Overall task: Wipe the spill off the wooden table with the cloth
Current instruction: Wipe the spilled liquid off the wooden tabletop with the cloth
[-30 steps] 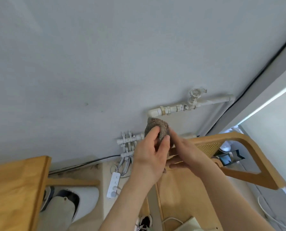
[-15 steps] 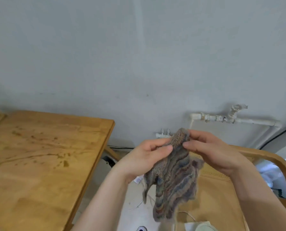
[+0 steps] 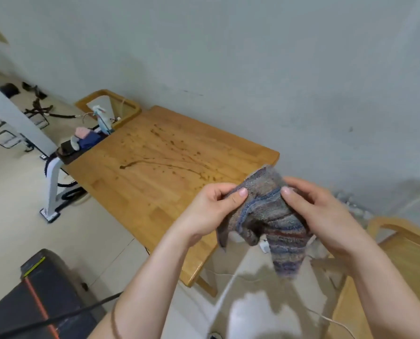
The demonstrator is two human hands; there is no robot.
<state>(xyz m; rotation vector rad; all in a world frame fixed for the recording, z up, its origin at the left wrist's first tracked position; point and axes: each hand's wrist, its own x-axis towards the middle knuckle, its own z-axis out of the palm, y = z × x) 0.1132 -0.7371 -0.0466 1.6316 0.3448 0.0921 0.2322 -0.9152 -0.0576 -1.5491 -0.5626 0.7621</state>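
A striped grey, blue and red cloth [image 3: 277,223] hangs in the air between my hands, partly unfolded. My left hand [image 3: 213,206] pinches its upper left edge and my right hand [image 3: 319,211] grips its upper right part. The cloth is held just past the near right corner of the wooden table [image 3: 135,192], not touching it. A brown spill [image 3: 164,165] of streaks and drops runs across the middle and far part of the tabletop.
A wooden chair [image 3: 404,243] stands at the right, by the grey wall. At the table's far left end lie a spray bottle [image 3: 103,121] and bundled fabric [image 3: 86,138]. A black case [image 3: 32,289] sits on the floor at lower left. Cables cross the floor.
The view has swung left and down, bringing the whole table and spill into sight. The balled cloth has been opened out and now hangs between both hands.
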